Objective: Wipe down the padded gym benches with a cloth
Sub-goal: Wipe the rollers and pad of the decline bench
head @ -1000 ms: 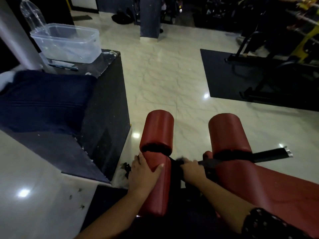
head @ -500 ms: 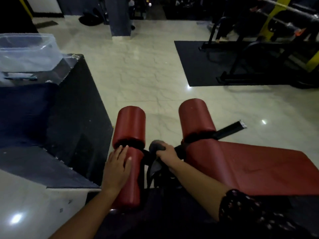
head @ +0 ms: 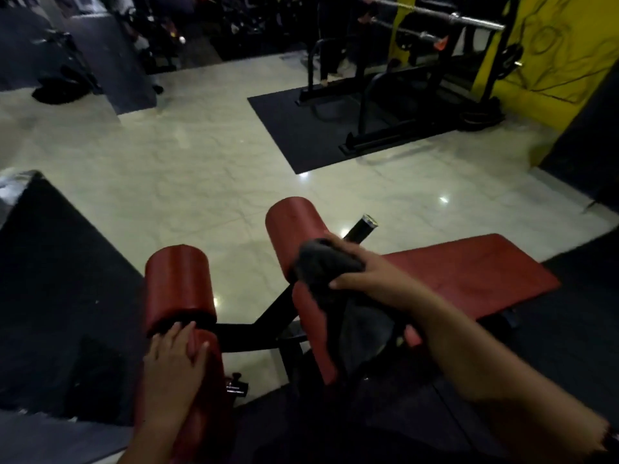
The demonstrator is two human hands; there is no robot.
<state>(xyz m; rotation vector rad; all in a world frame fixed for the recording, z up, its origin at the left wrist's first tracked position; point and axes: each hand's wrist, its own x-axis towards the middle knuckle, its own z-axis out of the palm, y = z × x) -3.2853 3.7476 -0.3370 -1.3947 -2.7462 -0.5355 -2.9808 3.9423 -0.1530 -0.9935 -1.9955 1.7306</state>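
A red padded gym bench stretches to the right, with two red roller pads at its near end. My left hand rests flat on the lower left roller pad, just below the upper left roller. My right hand grips a dark cloth and presses it against the base of the upper right roller, above the lower right pad. The cloth's lower part hangs down in shadow.
A black box-like stand is close on the left. A black metal frame joins the rollers, with a bar end sticking out behind. Across the pale tiled floor lie a black mat and a barbell rack.
My right hand has lifted the cloth from the gap between the rollers up onto the right roller's base. The view has swung to the right; my left hand stays on the left pad.
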